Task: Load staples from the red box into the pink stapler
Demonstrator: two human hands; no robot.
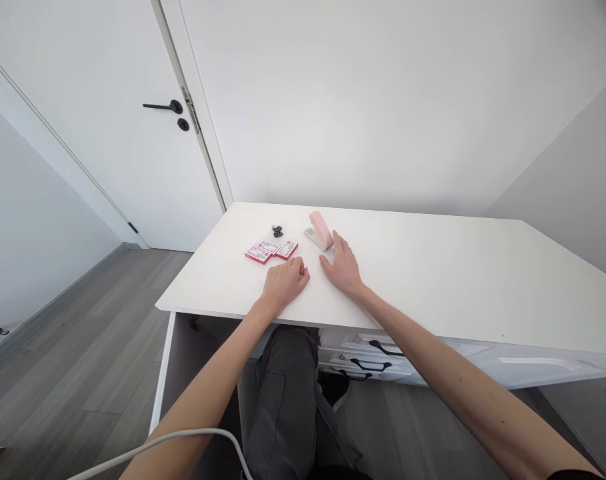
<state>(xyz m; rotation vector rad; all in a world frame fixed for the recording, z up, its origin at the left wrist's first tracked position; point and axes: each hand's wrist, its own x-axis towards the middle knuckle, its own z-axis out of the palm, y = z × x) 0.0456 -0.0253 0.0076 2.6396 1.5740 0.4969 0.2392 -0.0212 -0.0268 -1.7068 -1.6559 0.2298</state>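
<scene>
A stapler [321,230] with a pink top and a whitish base lies on the white desk, its two arms spread apart. My right hand [343,268] rests just to the right of and in front of it, fingers stretched and thumb apart, with the fingertips near its pink end. Loosely curled into a fist, my left hand [284,283] lies on the desk, and nothing shows in it. Just beyond that hand are several small red-and-white boxes [259,253], side by side and partly overlapping. Behind them sits a small black object [277,231], possibly a clip.
The white desk [433,273] stands against a wall, with drawers with black handles [370,365] below its front edge. A white door with a black handle [163,106] is at the left. A white cable [183,433] crosses my left forearm.
</scene>
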